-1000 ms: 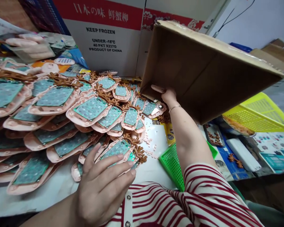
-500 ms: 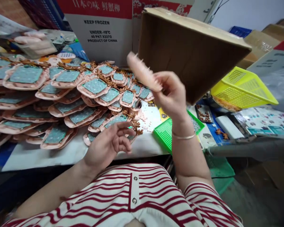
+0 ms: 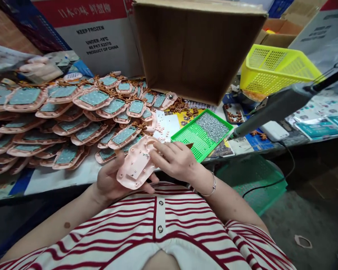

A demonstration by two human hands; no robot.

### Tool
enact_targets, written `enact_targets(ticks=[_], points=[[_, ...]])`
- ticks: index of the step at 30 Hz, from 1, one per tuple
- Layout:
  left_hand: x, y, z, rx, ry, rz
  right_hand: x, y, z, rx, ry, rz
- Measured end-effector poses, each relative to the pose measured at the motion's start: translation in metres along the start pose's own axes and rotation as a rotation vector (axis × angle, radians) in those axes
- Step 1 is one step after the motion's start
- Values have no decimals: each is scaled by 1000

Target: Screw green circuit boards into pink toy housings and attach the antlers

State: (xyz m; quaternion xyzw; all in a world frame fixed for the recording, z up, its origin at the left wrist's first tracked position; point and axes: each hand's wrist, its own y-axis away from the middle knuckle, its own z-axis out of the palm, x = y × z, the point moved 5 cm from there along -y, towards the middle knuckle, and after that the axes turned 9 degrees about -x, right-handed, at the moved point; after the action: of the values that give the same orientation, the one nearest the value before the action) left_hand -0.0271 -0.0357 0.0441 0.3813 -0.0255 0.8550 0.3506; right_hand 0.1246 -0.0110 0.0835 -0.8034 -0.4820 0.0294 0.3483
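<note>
A pink plastic shell (image 3: 138,165), its inner side with screw posts and a flat rectangular panel facing up, lies in my left hand (image 3: 110,179). The thumb and fingers of that hand hold its left and lower edges. My right hand (image 3: 176,159) has its fingers closed on the shell's upper right end; the fingertips are partly hidden. A small brown point shows behind the right hand, too little to name. Just beyond the shell, piled pink casings with blue panels and brown antler-shaped parts (image 3: 125,134) cover the table's left side.
A green tray (image 3: 183,132) of small metal screws sits right of my hands. Behind it stand an open cardboard box (image 3: 186,48) and a yellow basket (image 3: 278,56). A grey metal arm (image 3: 276,105) crosses at right. A pink frame (image 3: 303,242) lies on the floor.
My right hand has brought the pink shell down from in front of the box to my left hand, which now holds it too. The view has shifted to the right.
</note>
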Motion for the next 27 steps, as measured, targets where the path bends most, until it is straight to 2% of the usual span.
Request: enact_targets(ticks=[4,7,9,12,15,17,19,22,24,27], points=[[-1,-10,18,-162,-4,-9,-1,11,-10,47,58,21],[1,-16,28,-249,-81,48,9,26,-20,78,-142,131],[6,-17,35,-300,-168,108,22,40,-25,114,-420,239],[16,-15,45,-351,-303,164,42,64,-19,281,-968,511],[27,-13,50,-381,-409,190,43,79,11,384,-1485,864],[32,-12,50,-416,-444,224,27,77,35,314,-1783,1006],[35,-10,48,-438,-443,271,5,69,54,165,-2081,1044],[34,-7,40,-406,-428,317,-23,61,64,-49,-2426,985],[32,-7,33,-361,-425,309,-29,61,65,-54,-2516,950],[31,-7,21,-244,-379,325,-31,65,65,20,-2543,895]])
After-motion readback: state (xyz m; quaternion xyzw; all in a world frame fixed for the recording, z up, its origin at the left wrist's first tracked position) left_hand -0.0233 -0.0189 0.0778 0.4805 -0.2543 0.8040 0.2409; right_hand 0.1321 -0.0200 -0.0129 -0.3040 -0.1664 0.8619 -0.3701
